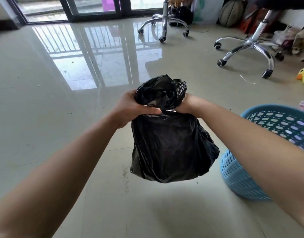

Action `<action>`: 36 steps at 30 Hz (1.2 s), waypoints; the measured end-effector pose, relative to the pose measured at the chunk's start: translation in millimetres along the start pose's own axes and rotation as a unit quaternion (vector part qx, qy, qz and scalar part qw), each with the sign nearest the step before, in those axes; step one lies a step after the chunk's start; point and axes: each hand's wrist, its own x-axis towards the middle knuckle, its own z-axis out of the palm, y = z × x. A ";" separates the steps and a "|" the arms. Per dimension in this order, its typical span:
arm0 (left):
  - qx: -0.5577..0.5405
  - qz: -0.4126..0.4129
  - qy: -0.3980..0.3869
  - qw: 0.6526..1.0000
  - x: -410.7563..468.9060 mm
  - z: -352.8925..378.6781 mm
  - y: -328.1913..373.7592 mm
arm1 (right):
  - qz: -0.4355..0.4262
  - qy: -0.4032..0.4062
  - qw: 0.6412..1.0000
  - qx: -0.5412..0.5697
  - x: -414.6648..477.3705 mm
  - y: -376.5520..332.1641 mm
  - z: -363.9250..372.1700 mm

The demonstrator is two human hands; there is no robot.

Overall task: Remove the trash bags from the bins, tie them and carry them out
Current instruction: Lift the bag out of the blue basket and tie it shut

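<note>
Head view: left hand (130,107) and right hand (183,104) both clutch the black trash bag (170,145) at its gathered neck, bag hanging upright, mouth pointing up.

The bag (168,148) is black, thin and glossy, filled and bulging at the bottom. It hangs in the air just left of the bin (238,177), clear of the floor. Its neck is gathered and not yet knotted, and the loose top crumples upward above it. The left grip (135,109) and right grip (183,104) clasp the neck from either side. The bin is a light blue plastic basket with perforated walls, its mouth open and no liner showing.
</note>
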 end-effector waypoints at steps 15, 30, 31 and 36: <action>-0.338 -0.156 0.247 0.895 22.2 -18.3 -16.0 | 0.018 0.059 0.985 0.164 8.4 8.3 14.3; -0.111 -0.122 0.024 0.986 6.2 43.9 -52.4 | 0.164 -0.163 0.944 -0.234 16.7 47.5 44.8; -0.084 -0.122 0.020 0.989 6.3 46.2 -52.9 | 0.154 -0.155 0.951 -0.221 17.9 48.5 45.7; -0.204 -0.199 0.220 0.933 16.6 34.3 -77.1 | 0.075 -0.038 0.991 -0.108 20.7 64.9 51.4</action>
